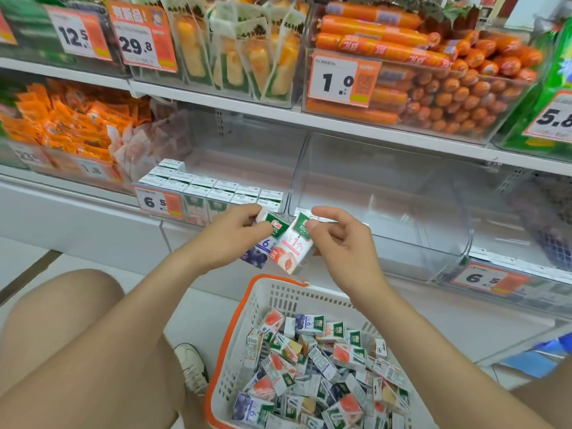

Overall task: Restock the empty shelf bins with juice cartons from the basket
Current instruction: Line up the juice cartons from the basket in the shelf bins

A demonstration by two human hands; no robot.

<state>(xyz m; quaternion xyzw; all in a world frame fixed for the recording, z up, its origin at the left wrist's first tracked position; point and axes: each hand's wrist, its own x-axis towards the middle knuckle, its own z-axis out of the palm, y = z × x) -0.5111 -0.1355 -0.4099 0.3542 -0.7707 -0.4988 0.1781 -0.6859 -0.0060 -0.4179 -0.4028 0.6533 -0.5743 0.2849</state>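
My left hand (230, 235) grips a blueberry juice carton (259, 252) by its top. Beside it, my right hand (340, 239) pinches the top of a peach juice carton (291, 252). Both cartons hang side by side, touching, in front of the shelf edge above the basket. The white basket (272, 292) with an orange rim stands on the floor below and holds several mixed juice cartons (318, 376). A clear empty bin (380, 199) sits on the shelf just right of my hands. The bin to its left (213, 193) holds rows of upright cartons with free room behind them.
Price tags (159, 202) hang on the bin fronts. Orange sausages (433, 85) and snack packs fill the shelf above. Another carton bin (507, 274) lies at the right. My knees and a white shoe (192, 366) are beside the basket.
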